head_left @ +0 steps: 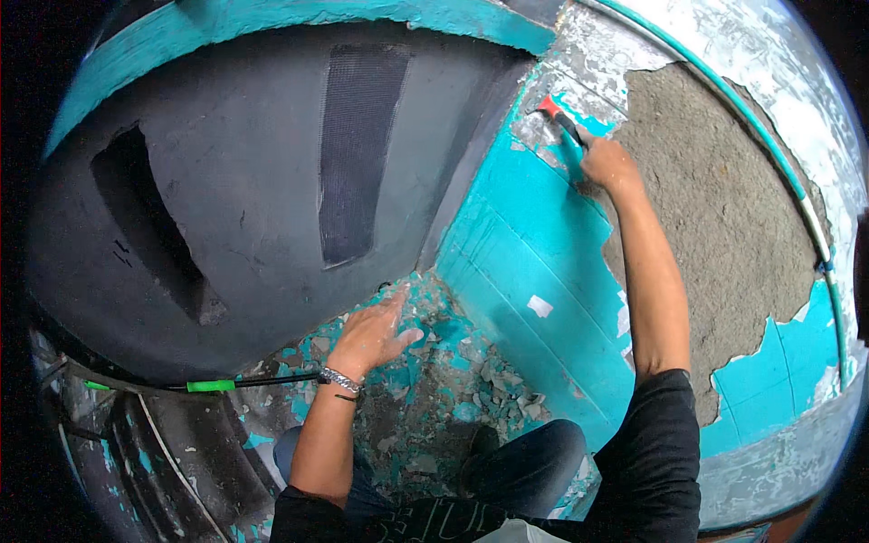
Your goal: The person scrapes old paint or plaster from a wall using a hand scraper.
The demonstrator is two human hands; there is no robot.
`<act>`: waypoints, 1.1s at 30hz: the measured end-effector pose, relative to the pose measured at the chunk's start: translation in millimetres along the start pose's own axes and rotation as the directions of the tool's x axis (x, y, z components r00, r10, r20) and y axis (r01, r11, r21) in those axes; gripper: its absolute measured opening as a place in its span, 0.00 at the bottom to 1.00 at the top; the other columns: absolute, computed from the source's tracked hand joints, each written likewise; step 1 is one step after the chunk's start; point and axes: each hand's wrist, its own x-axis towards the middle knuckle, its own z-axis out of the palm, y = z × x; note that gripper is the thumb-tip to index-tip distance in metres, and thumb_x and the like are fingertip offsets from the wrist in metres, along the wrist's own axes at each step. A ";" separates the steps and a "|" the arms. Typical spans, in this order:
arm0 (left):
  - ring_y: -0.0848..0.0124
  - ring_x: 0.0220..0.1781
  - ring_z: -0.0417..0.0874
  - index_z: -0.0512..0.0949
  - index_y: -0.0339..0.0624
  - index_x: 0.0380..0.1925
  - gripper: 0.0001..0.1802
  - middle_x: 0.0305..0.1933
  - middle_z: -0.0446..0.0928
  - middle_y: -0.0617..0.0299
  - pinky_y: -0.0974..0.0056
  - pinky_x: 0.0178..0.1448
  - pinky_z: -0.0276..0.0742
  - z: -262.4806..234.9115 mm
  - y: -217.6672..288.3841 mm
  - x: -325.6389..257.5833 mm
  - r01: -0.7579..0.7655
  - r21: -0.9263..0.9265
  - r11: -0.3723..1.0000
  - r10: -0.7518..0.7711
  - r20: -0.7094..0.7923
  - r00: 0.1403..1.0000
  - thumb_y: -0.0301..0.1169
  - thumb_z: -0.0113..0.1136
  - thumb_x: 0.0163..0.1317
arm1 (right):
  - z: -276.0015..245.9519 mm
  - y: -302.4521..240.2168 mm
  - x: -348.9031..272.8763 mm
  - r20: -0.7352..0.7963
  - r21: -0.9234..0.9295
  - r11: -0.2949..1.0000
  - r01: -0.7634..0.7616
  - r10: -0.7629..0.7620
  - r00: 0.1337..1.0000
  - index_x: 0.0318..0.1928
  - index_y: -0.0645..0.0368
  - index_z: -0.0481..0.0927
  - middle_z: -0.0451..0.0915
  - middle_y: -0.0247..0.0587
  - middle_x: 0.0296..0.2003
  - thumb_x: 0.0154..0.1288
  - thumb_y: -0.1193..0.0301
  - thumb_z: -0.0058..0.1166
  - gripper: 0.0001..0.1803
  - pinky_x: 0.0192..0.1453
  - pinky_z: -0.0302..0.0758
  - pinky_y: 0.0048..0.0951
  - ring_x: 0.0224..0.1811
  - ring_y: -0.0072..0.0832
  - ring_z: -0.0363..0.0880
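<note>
My right hand [608, 163] is stretched up against a wall of turquoise paint [534, 235] and grips a scraper with a red and black handle [559, 118], whose tip lies at the edge of the flaking paint. Right of it the wall is bare grey-brown plaster [724, 208]. My left hand [373, 333] is open, its fingers spread, resting near the foot of a dark grey structure [244, 181] above the floor. A metal bracelet [340, 379] is on that wrist.
Turquoise and grey paint chips [471, 380] litter the floor around my knees [525, 462]. A black cable with a green sleeve [210, 385] runs along the lower left. A thin turquoise pipe [769, 136] crosses the wall at upper right.
</note>
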 end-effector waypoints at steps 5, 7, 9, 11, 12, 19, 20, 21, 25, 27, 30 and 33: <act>0.49 0.59 0.72 0.53 0.35 0.66 0.44 0.59 0.69 0.41 0.54 0.59 0.68 2.2 2.7 -2.7 -0.027 0.012 1.000 0.026 0.038 0.999 0.47 0.58 0.57 | -22.6 -2.4 26.6 0.133 -0.041 0.997 -0.065 0.069 0.989 0.46 0.59 0.80 0.78 0.55 0.47 0.55 0.70 0.43 0.19 0.54 0.73 0.43 0.51 0.48 0.77; 0.49 0.57 0.73 0.54 0.34 0.66 0.43 0.58 0.70 0.40 0.53 0.57 0.70 2.5 3.0 -5.9 -0.054 0.024 0.998 0.054 -0.036 0.998 0.46 0.59 0.57 | -29.2 5.5 27.5 0.075 0.042 0.999 -0.001 -0.002 0.997 0.45 0.59 0.81 0.78 0.55 0.47 0.54 0.69 0.45 0.18 0.54 0.74 0.42 0.50 0.48 0.78; 0.48 0.55 0.75 0.55 0.33 0.65 0.42 0.56 0.71 0.40 0.51 0.55 0.72 2.3 1.7 -9.7 -0.077 0.007 0.997 0.078 -0.066 0.995 0.45 0.60 0.56 | -36.4 12.2 28.4 0.154 -0.018 1.000 0.015 -0.012 0.988 0.45 0.59 0.80 0.78 0.56 0.47 0.53 0.69 0.46 0.19 0.53 0.74 0.42 0.50 0.48 0.78; 0.48 0.55 0.74 0.55 0.33 0.65 0.42 0.56 0.71 0.40 0.51 0.56 0.71 0.0 -0.5 -9.5 -0.035 -0.052 0.998 0.036 0.004 0.999 0.45 0.59 0.57 | -42.4 9.8 34.7 0.149 0.069 0.997 -0.014 0.004 0.989 0.46 0.60 0.80 0.78 0.56 0.48 0.52 0.69 0.46 0.21 0.54 0.74 0.43 0.51 0.47 0.77; 0.48 0.55 0.74 0.55 0.33 0.65 0.42 0.56 0.71 0.40 0.51 0.56 0.71 -1.3 -1.2 -8.7 0.004 -0.024 1.000 -0.004 0.005 1.000 0.45 0.59 0.57 | -48.4 4.7 42.8 0.159 0.028 0.999 -0.014 0.009 0.987 0.47 0.60 0.80 0.77 0.55 0.49 0.52 0.69 0.45 0.21 0.54 0.73 0.43 0.52 0.47 0.77; 0.48 0.61 0.70 0.52 0.38 0.67 0.45 0.61 0.68 0.41 0.51 0.62 0.65 -1.7 18.5 0.0 0.011 -0.031 0.999 -0.009 0.075 0.997 0.49 0.57 0.57 | -59.7 -10.2 38.2 0.096 -0.264 0.964 0.016 0.010 0.995 0.48 0.55 0.80 0.78 0.49 0.50 0.55 0.66 0.49 0.20 0.54 0.75 0.40 0.53 0.43 0.78; 0.48 0.61 0.70 0.51 0.38 0.67 0.45 0.61 0.67 0.41 0.50 0.62 0.65 -1.1 21.8 0.0 -0.010 -0.047 0.999 0.015 0.106 0.994 0.49 0.57 0.57 | -60.8 -8.3 32.0 0.072 -0.249 0.968 0.024 -0.006 0.997 0.48 0.55 0.80 0.78 0.49 0.49 0.55 0.67 0.49 0.19 0.54 0.75 0.40 0.52 0.43 0.78; 0.48 0.61 0.70 0.51 0.38 0.67 0.45 0.61 0.67 0.41 0.50 0.62 0.65 -0.8 23.8 -0.7 0.003 -0.034 0.999 -0.001 0.076 0.997 0.49 0.57 0.57 | -61.6 -8.9 27.6 0.099 -0.245 0.969 0.039 -0.015 0.995 0.48 0.56 0.80 0.78 0.49 0.49 0.55 0.68 0.49 0.19 0.53 0.75 0.40 0.51 0.43 0.78; 0.48 0.62 0.69 0.51 0.37 0.67 0.45 0.63 0.65 0.41 0.50 0.64 0.63 -3.5 22.1 -4.9 0.032 -0.040 0.999 -0.026 0.137 0.990 0.49 0.57 0.57 | -63.7 -1.9 15.7 0.215 -0.129 0.992 0.005 0.023 0.976 0.50 0.52 0.79 0.78 0.53 0.47 0.57 0.68 0.46 0.19 0.54 0.74 0.42 0.51 0.45 0.77; 0.47 0.62 0.69 0.51 0.37 0.67 0.45 0.63 0.65 0.40 0.50 0.64 0.63 -6.2 19.5 -5.8 0.024 -0.048 0.999 -0.018 0.124 0.992 0.49 0.57 0.57 | -55.7 -2.2 13.7 0.129 -0.146 0.988 -0.043 0.062 0.990 0.50 0.51 0.79 0.78 0.52 0.47 0.58 0.67 0.47 0.19 0.55 0.73 0.43 0.51 0.45 0.77; 0.47 0.62 0.69 0.51 0.36 0.67 0.44 0.63 0.64 0.40 0.50 0.63 0.64 -9.2 21.0 -5.1 -0.005 -0.045 0.999 0.008 0.070 0.997 0.49 0.56 0.57 | -30.3 -17.3 14.5 0.055 -0.017 0.995 -0.095 0.096 0.994 0.49 0.53 0.79 0.78 0.50 0.50 0.59 0.67 0.45 0.18 0.56 0.73 0.43 0.53 0.45 0.77; 0.47 0.61 0.69 0.51 0.36 0.67 0.44 0.63 0.65 0.40 0.50 0.63 0.64 -7.4 27.6 -7.9 0.055 -0.043 0.998 -0.047 0.167 0.985 0.48 0.56 0.57 | -10.6 -12.1 -3.3 0.070 0.019 0.992 -0.128 0.127 0.990 0.49 0.53 0.79 0.78 0.50 0.50 0.59 0.67 0.45 0.18 0.55 0.73 0.44 0.53 0.47 0.77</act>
